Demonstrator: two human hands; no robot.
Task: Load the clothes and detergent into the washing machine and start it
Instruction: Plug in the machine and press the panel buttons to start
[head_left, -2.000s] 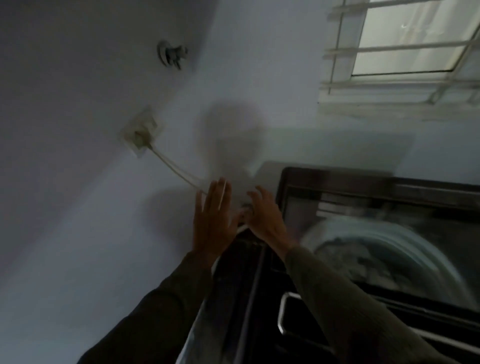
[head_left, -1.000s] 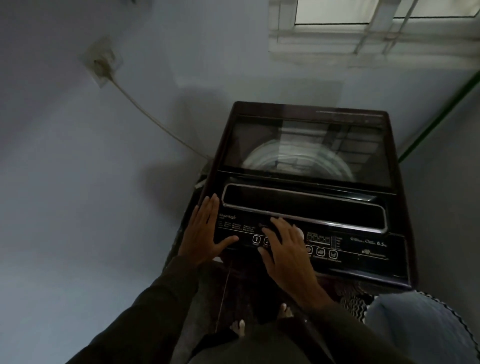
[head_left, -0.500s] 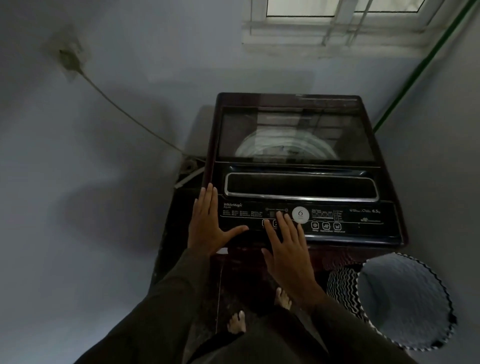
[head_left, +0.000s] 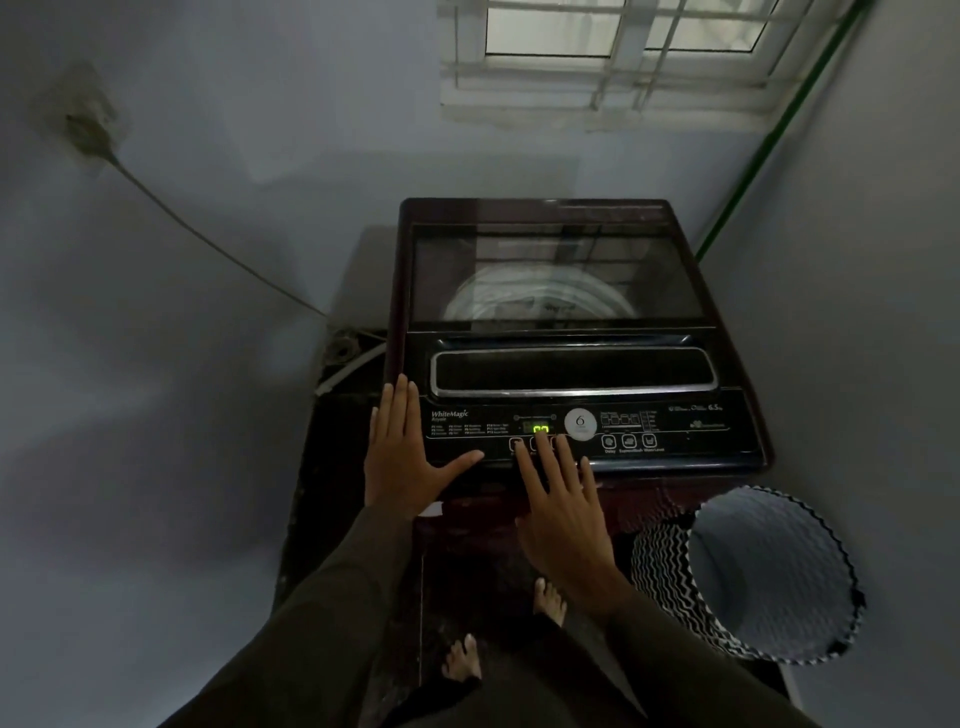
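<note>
The display (head_left: 541, 429) on the washer (head_left: 675, 423) now glows green where half a second ago it was dark, so the power looks to be on; what is left, I judge, is picking a programme and pressing start. The right hand (head_left: 566, 519) lies over the panel's front edge, fingers spread, one fingertip on the row of buttons (head_left: 516, 443) just under the display; whether it presses I cannot tell. The left hand (head_left: 400, 462) lies flat on the washer's front left corner, fingers together, thumb held out. The lid (head_left: 556, 270) is down, the drum dim through its glass; clothes cannot be made out. Room is tight: walls close on both sides, a basket (head_left: 660, 566) near the right front corner, a cord (head_left: 208, 239) running down to the back left
</note>
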